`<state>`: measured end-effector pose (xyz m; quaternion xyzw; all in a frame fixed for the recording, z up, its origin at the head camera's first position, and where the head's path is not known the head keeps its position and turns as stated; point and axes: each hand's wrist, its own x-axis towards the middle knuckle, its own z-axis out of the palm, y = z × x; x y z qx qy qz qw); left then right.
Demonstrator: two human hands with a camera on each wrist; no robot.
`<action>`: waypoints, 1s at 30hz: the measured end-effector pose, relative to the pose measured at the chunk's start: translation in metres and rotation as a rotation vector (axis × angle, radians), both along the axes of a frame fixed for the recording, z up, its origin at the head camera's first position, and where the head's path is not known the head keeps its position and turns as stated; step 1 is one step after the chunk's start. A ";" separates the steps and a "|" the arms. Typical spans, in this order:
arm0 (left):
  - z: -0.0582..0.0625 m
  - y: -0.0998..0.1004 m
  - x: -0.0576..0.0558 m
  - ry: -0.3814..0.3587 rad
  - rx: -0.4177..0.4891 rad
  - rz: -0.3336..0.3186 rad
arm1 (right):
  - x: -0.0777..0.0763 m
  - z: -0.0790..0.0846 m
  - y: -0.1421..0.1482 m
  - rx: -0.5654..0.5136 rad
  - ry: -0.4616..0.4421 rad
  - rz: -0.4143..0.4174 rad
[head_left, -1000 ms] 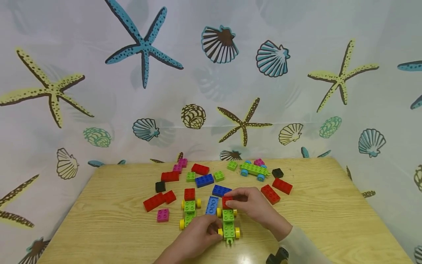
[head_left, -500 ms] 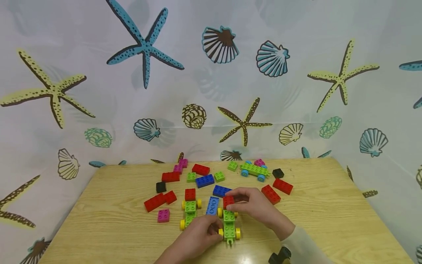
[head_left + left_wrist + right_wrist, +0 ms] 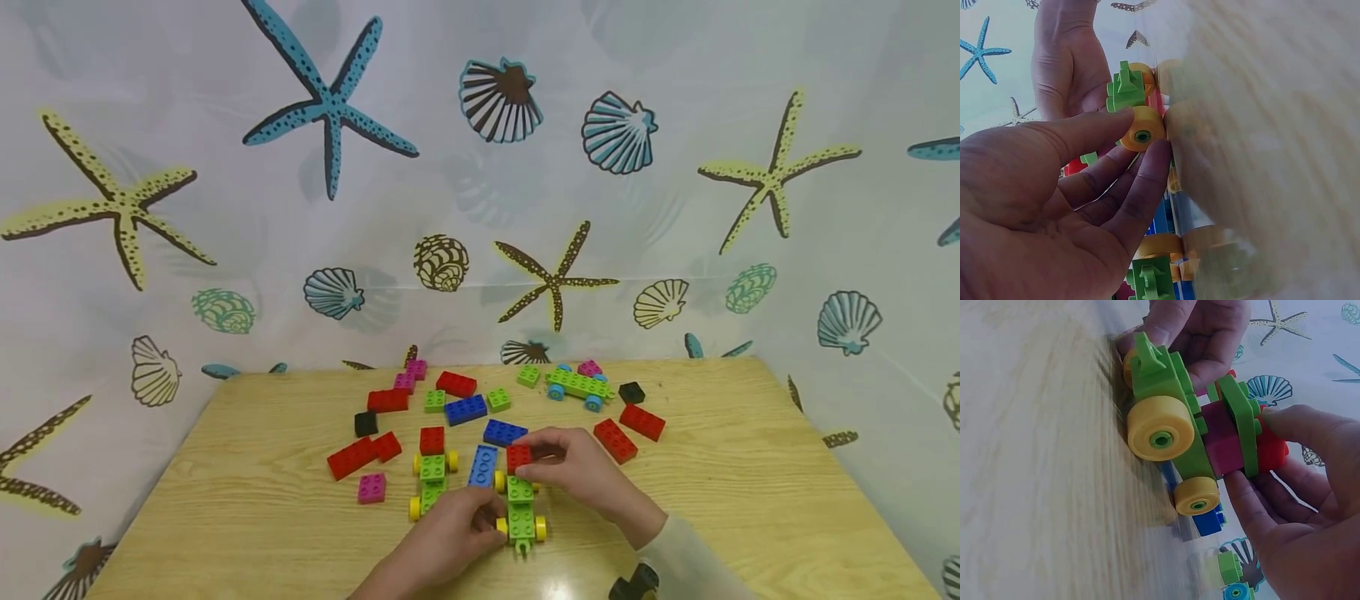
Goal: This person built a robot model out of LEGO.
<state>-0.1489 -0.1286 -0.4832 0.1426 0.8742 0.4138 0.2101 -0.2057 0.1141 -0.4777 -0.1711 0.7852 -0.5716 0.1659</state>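
A green toy car (image 3: 521, 522) with yellow wheels stands on the table in front of me. My left hand (image 3: 448, 537) pinches its near left wheel (image 3: 1146, 128) between thumb and fingers. On the car's far end, my right hand (image 3: 577, 471) grips a red brick (image 3: 517, 458) with thumb and fingers. The right wrist view shows a magenta brick (image 3: 1219, 440) between the car's base and a raised green piece (image 3: 1241, 425); the red brick sits against that piece. A similar green car (image 3: 432, 471) with a red brick (image 3: 432, 440) stands left, partly hidden by my left hand.
Between the cars lies a light-blue brick (image 3: 483, 467), a dark-blue brick (image 3: 504, 432) beyond it. Red bricks lie left (image 3: 351, 459) and right (image 3: 615, 441). Behind stand a blue-wheeled green car (image 3: 579, 385) and several loose bricks. A patterned cloth (image 3: 480, 200) hangs behind the table.
Both hands keep their hold on the car and its red brick. Only a very slight shift of the right hand and the view shows.
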 end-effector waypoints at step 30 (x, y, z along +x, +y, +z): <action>0.003 0.002 -0.001 -0.004 -0.003 0.006 | -0.002 0.004 0.002 0.019 -0.020 -0.022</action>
